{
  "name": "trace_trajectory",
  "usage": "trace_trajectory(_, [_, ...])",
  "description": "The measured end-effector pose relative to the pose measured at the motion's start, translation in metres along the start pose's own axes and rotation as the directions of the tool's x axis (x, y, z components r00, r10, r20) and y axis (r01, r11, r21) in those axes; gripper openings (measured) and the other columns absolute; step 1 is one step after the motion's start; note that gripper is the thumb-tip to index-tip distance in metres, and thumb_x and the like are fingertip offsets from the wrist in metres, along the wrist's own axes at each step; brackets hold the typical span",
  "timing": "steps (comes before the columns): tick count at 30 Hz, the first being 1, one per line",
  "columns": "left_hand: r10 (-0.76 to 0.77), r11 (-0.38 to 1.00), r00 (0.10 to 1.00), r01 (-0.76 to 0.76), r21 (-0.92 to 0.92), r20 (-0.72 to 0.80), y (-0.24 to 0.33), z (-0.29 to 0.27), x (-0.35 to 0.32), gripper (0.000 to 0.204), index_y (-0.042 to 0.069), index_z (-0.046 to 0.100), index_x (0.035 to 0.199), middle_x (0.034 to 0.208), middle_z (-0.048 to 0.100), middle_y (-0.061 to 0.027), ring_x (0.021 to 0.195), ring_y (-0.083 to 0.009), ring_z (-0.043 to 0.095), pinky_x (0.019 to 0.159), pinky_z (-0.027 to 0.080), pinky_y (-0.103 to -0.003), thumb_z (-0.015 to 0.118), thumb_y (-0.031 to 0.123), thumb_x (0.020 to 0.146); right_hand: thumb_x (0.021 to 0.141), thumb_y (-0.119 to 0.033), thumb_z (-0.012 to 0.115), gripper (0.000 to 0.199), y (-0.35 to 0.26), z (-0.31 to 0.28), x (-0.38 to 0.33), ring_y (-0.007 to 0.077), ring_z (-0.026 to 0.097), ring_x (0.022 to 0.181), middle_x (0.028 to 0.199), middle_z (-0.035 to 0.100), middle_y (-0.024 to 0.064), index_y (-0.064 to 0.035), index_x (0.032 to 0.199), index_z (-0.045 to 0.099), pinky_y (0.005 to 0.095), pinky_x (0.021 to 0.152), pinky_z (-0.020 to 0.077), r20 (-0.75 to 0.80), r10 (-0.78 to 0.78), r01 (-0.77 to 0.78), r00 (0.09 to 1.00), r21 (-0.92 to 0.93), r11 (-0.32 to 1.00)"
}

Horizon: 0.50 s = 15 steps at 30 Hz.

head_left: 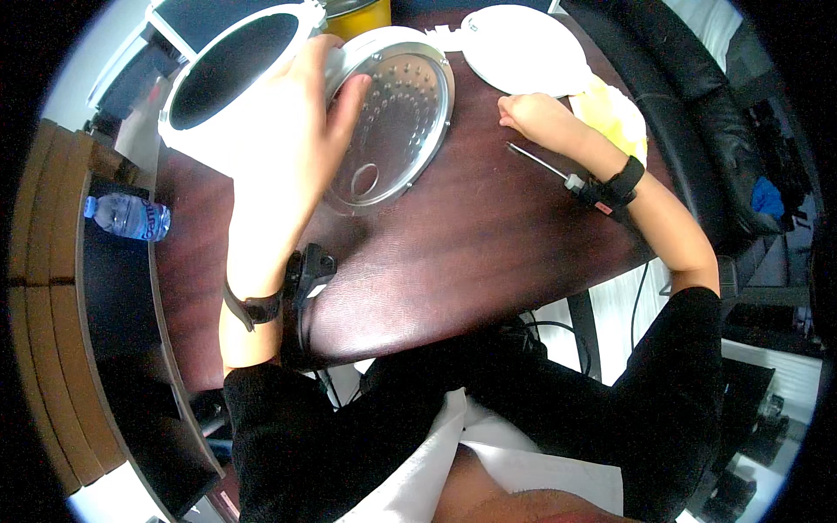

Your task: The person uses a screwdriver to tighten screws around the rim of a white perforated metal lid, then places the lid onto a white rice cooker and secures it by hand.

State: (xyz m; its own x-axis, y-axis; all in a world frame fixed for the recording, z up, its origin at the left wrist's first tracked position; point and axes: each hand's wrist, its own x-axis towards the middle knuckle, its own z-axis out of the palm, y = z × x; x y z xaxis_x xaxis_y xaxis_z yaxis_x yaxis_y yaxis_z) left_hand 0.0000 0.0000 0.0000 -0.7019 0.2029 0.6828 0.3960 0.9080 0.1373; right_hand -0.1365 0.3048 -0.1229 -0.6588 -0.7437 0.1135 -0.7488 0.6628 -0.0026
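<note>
Shiny metal first: I'm looking down through the head camera at a round perforated metal plate [397, 122], tipped up on edge on the dark red-brown table [488, 244]. Its holed face looks toward me and to the right, its lower rim on the tabletop, its upper edge leaning back toward a white appliance body [231, 74] whose dark round opening faces up and toward me. A small wire ring sits on the plate's face near the bottom.

My left hand [296, 122] lies across both — palm against the white body, fingers spread and curled over the plate's upper left rim, gripping it. My right hand [536, 118] rests on the table well to the right, fingers curled in loosely, clamped on nothing that I can see.

Just beside that right wrist lies a screwdriver [545, 166], long axis running from upper left to lower right, tip pointing up-left toward the plate. Behind — a white round lid [523, 48], a yellow cloth [610, 109]. Far left, a water bottle [126, 216] on its side.
</note>
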Motion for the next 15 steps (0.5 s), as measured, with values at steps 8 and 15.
trace_trajectory(8, [-0.001, 1.0, 1.0, 0.001, -0.001, 0.024, -0.001, 0.0, 0.0, 0.033, 0.005, 0.059, 0.113, 0.093, 0.067, -0.0215, 0.085, -0.0365, 0.066, 0.073, 0.051, -0.039, 0.067, 0.025, 0.087, 0.089, -0.022, 0.06, 0.021, 0.001, -0.009, -0.003, 0.0368, 0.062, 0.076, 0.078, 0.063, 0.0175, -0.0025, 0.084, 0.056, 0.0438, 0.068, 0.0475, -0.026, 0.049, -0.048, 0.998, 0.018, 0.999])
trace_trajectory(15, [0.015, 0.998, 1.0, -0.014, -0.061, 0.015, 0.001, -0.003, 0.002, 0.037, 0.008, 0.059, 0.116, 0.09, 0.067, -0.0196, 0.082, -0.0333, 0.067, 0.07, 0.052, -0.039, 0.069, 0.027, 0.086, 0.095, -0.022, 0.056, 0.021, -0.044, -0.075, 0.03, 0.0157, 0.061, 0.071, 0.076, 0.061, 0.0065, -0.001, 0.098, 0.059, 0.0293, 0.066, 0.0488, -0.593, 0.096, 0.102, 0.8, 0.292, 0.951])
